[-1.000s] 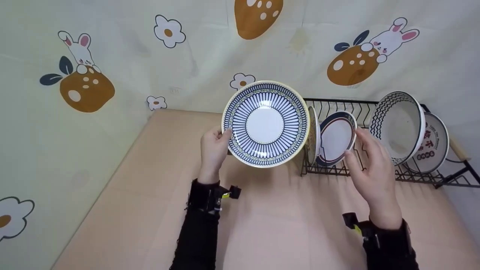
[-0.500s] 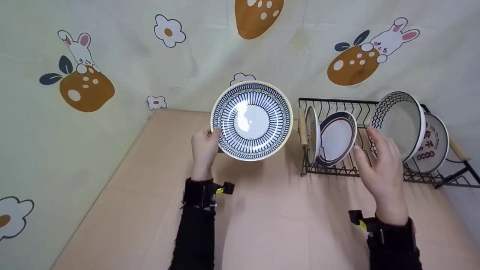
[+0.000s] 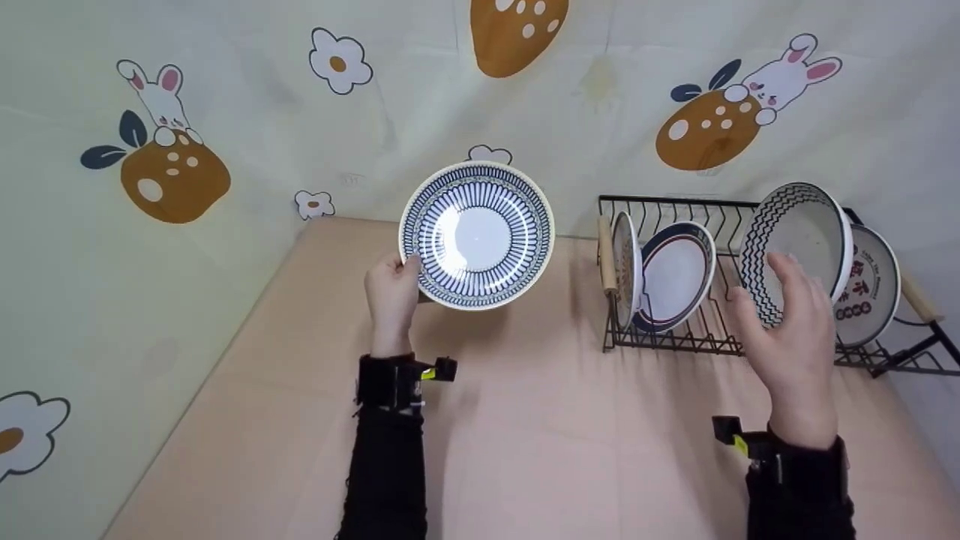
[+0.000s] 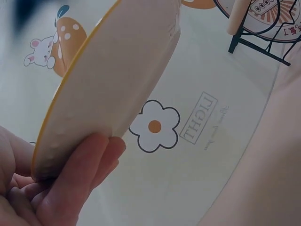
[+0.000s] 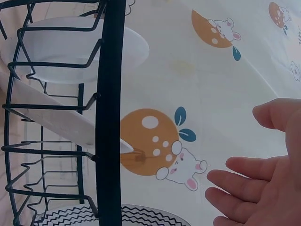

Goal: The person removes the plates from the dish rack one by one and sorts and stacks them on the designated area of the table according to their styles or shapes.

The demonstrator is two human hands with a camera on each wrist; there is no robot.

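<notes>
My left hand [image 3: 391, 294] grips the left rim of a plate [image 3: 480, 238] patterned in blue and white, thumb on its face and fingers behind. In the left wrist view the plate's pale underside [image 4: 103, 70] and yellow rim show, with fingers [image 4: 77, 174] pressed against it. My right hand [image 3: 793, 345] holds nothing; its fingers are spread in front of the dish rack [image 3: 697, 345], near a deep bowl [image 3: 814, 232] with a black zigzag pattern. In the right wrist view that hand [image 5: 258, 183] is apart from the rack's black wires.
Two upright dishes stand at the rack's left end: one seen nearly edge-on [image 3: 626, 270], one with a dark blue rim [image 3: 675, 277]. Behind the zigzag bowl leans a dish with red lettering [image 3: 870, 285]. Wooden handles [image 3: 606, 255] flank the rack. A patterned cloth [image 3: 420, 97] hangs behind the table.
The left hand has carried the plate leftward, away from the rack, tilting it slightly. The right hand has moved right, from beside the blue-rimmed dish to in front of the zigzag bowl.
</notes>
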